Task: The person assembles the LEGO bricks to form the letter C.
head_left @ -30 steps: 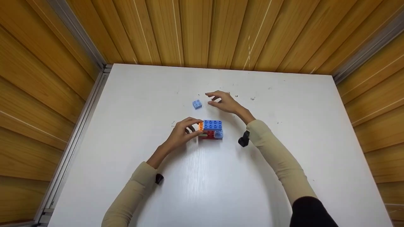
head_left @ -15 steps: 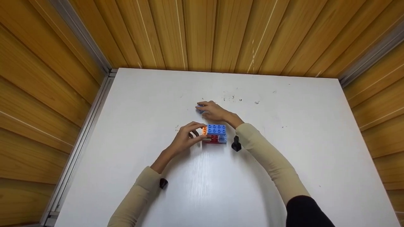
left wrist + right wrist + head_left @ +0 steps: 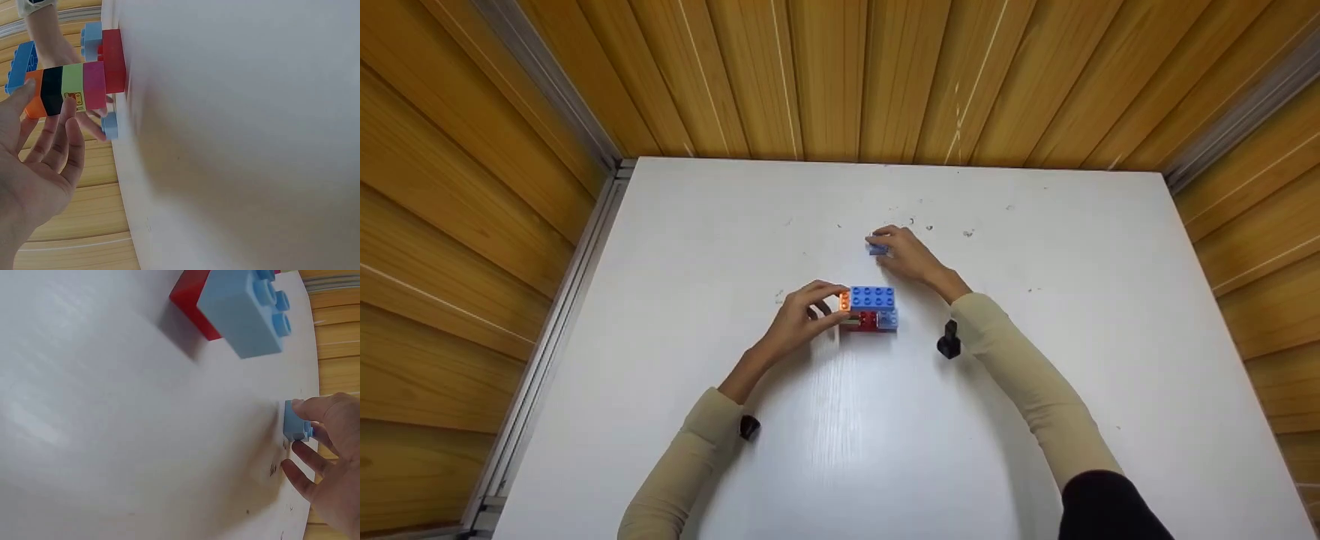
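Observation:
My left hand (image 3: 799, 319) grips a stack of toy building bricks near its top, with finger and thumb at the orange brick (image 3: 36, 104). Below the orange sit a black brick (image 3: 53, 90), a light green brick (image 3: 73, 79) with a printed mark, and a magenta brick (image 3: 94, 84). A red brick (image 3: 114, 62) forms the base on the table. From the top a blue brick (image 3: 873, 298) juts right, above a light blue brick (image 3: 239, 312) on the red base. Beyond the stack, my right hand (image 3: 913, 253) pinches a loose light blue brick (image 3: 295, 421) close over the tabletop.
The white table (image 3: 825, 450) carries small dark marks (image 3: 930, 227) near its back. Wood-pattern panels (image 3: 825, 75) stand behind it and on both sides. Black wrist devices hang below each forearm, one at the right sleeve (image 3: 949, 343).
My right hand has reached the loose light blue brick, taken hold of it and moved it to the right. My left hand keeps its grip on the stack.

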Demonstrator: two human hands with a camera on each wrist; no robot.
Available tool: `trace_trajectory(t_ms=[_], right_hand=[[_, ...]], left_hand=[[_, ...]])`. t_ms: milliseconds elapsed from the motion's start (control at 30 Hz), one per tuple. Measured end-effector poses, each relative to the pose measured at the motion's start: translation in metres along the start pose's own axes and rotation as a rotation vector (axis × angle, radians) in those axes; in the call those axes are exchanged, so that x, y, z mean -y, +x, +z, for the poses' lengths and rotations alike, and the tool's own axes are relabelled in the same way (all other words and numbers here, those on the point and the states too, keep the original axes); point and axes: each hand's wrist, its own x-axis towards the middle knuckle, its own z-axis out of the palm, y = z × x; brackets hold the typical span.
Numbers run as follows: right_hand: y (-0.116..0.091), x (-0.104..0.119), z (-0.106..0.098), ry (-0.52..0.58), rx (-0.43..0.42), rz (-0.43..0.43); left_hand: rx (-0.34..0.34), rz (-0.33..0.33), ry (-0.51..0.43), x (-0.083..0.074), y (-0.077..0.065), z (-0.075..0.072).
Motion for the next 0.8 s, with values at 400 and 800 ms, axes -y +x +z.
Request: trace_trajectory(t_ms=[400,800], right_hand=[[-0.059,-0.032,-0.010,0.191,-0.150,0.164],[-0.104,-0.033,-0.011,0.168,-0.158,0.224]], left_hand=[[-0.026,0.007,0.014,0.000,-0.002,0.001],[-0.016,0.009,0.059,-0.005,-0.003,0.001]])
